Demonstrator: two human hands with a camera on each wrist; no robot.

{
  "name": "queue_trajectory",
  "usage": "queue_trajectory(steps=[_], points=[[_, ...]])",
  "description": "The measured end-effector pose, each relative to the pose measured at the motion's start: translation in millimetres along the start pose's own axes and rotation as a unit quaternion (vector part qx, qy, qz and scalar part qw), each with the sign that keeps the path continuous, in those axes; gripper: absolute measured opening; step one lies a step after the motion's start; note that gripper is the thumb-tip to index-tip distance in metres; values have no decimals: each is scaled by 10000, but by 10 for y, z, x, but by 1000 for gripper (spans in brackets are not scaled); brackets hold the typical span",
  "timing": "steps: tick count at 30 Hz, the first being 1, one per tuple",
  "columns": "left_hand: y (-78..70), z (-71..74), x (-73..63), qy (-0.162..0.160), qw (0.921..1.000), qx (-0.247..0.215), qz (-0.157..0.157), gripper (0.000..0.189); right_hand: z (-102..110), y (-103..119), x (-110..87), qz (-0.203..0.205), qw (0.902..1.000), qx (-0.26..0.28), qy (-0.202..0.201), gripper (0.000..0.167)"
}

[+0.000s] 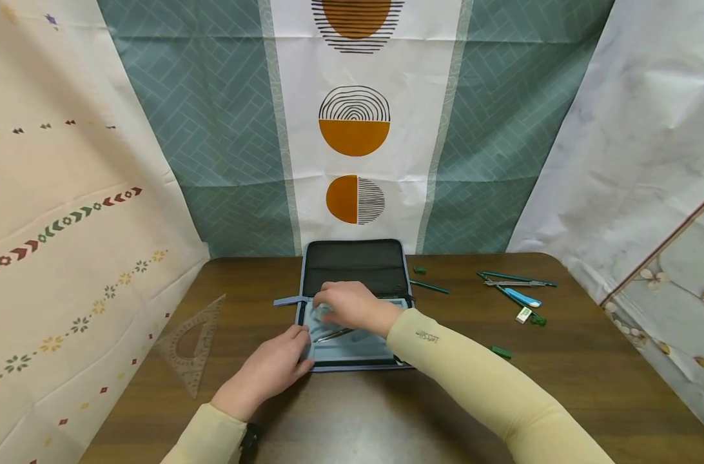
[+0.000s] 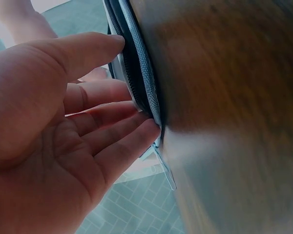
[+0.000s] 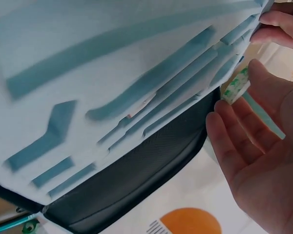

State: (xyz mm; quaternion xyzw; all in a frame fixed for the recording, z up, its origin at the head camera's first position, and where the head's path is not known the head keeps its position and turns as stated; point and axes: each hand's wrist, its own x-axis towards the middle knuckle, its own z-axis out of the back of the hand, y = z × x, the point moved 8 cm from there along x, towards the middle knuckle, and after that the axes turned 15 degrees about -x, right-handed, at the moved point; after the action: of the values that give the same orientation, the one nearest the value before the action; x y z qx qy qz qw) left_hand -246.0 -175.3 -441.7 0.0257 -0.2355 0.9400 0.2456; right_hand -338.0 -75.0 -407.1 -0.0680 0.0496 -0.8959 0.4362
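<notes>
A zippered case (image 1: 352, 267) lies open, its black-lined lid raised at the back. Its light-blue moulded tray (image 1: 358, 349) has several shaped recesses, and a slim metallic tool (image 1: 332, 335) sits in one of them. My left hand (image 1: 276, 361) holds the case at its front left corner; thumb and fingertips meet the zipped edge (image 2: 149, 83) in the left wrist view. Above the left part of the tray is my right hand (image 1: 354, 308). Between thumb and fingertips it pinches a small white block with green markings (image 3: 236, 87).
A clear set square (image 1: 204, 328) lies at the left. On the right are green pencils (image 1: 520, 278), metal compasses (image 1: 511, 283), a blue cutter (image 1: 523, 297), a white eraser (image 1: 523, 315) and small green pieces (image 1: 501, 352). Another pencil (image 1: 430, 287) lies beside the case.
</notes>
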Motion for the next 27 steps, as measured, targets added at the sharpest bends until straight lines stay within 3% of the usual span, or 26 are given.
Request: queue_trajectory(steps=[6, 15, 23, 27], points=[[7, -24, 13, 11, 9999, 45, -97, 42, -86, 24, 83, -44, 9998, 167, 117, 35], [-24, 1, 15, -59, 9994, 188, -284, 38, -155, -10, 157, -214, 9997, -27, 152, 35], [-29, 30, -2, -83, 9993, 196, -297, 37, -181, -25, 218, -316, 9991, 105, 281, 39], [-1, 25, -6, -27, 9997, 167, -157, 38, -205, -27, 250, -342, 9989, 65, 298, 38]])
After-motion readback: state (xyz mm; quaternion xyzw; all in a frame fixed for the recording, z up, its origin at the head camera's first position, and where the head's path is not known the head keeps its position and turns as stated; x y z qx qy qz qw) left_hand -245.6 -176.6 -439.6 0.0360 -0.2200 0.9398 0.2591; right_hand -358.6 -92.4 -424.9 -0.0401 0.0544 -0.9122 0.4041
